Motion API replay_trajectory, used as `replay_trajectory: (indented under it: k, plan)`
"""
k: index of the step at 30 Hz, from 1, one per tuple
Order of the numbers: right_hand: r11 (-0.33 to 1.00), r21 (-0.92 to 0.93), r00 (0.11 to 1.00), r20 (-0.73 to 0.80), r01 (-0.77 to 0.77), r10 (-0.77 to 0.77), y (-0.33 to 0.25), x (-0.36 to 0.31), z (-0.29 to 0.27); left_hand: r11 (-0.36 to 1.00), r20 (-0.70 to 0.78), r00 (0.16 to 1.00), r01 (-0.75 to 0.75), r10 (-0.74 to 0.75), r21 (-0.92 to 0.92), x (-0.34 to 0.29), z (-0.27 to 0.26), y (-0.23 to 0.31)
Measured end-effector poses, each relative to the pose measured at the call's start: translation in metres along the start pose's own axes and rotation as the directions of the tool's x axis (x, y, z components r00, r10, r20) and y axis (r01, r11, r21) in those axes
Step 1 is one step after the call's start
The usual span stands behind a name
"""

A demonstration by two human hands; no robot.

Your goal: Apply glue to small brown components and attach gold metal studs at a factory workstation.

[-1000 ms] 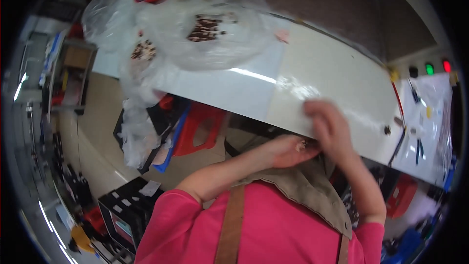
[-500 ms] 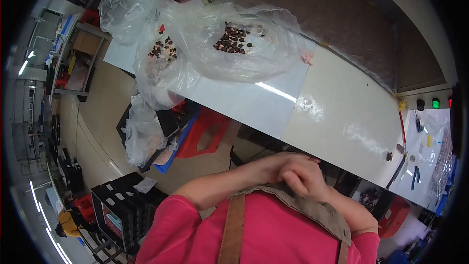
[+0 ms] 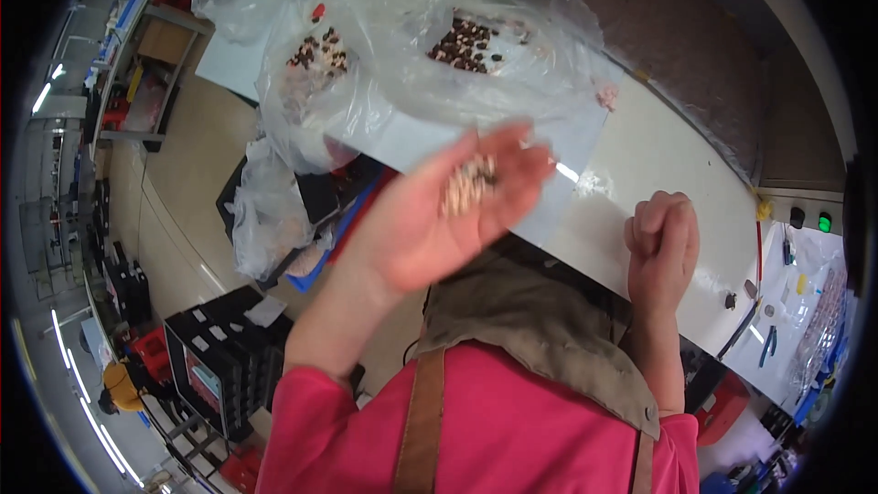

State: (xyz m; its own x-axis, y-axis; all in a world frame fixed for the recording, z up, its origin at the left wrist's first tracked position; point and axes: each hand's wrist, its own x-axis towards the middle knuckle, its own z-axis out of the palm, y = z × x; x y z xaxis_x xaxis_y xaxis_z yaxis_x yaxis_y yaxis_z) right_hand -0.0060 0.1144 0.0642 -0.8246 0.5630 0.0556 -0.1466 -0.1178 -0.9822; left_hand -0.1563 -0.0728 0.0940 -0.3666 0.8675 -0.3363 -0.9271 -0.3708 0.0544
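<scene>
My left hand (image 3: 416,229) is held palm up over the table's near edge, slightly blurred. In its cupped palm lies a small heap of pale and dark pieces (image 3: 468,187); their exact kind is too small to tell. My right hand (image 3: 663,242) is closed in a fist above the white part of the table, and whatever it may hold is hidden. Beyond the left hand, a clear plastic bag (image 3: 393,82) lies spread open with dark brown and pale pieces (image 3: 465,44) in it. A second cluster of such pieces (image 3: 320,53) sits in the plastic to its left.
The white tabletop (image 3: 585,220) runs to the right, with a small dark piece (image 3: 730,301) near its right end. Pliers (image 3: 768,346) lie on a further surface there. Left of the table stand a black crate (image 3: 219,357) and a plastic-covered bin (image 3: 274,229).
My hands were together at my waist and have parted. The left has swung forward and turned up, showing the pieces; the right has moved right over the table as a fist.
</scene>
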Motion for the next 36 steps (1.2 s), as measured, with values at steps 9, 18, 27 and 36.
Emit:
replay_trajectory:
  k: [9, 18, 27, 36]
  plan:
    - [0.928, -0.369, 0.992, 0.129, 0.053, -0.005, 0.028, -0.015, -0.003, 0.985, 0.156, 0.976, -0.161, 0.15, 0.06, 0.015, 0.022, 0.032]
    - [0.905, -0.423, 0.987, 0.156, 0.043, 0.026, 0.022, -0.016, -0.002, 0.972, 0.155, 0.968, -0.213, 0.196, 0.098, 0.004, 0.019, 0.031]
    - [0.85, -0.501, 0.974, 0.222, 0.161, -0.054, 0.025, -0.017, 0.003, 0.956, 0.146, 0.955, -0.275, 0.259, 0.105, -0.003, 0.015, 0.034]
    - [0.816, -0.551, 0.972, 0.23, 0.175, -0.053, 0.025, -0.017, 0.004, 0.941, 0.142, 0.94, -0.324, 0.309, 0.096, -0.006, 0.011, 0.037]
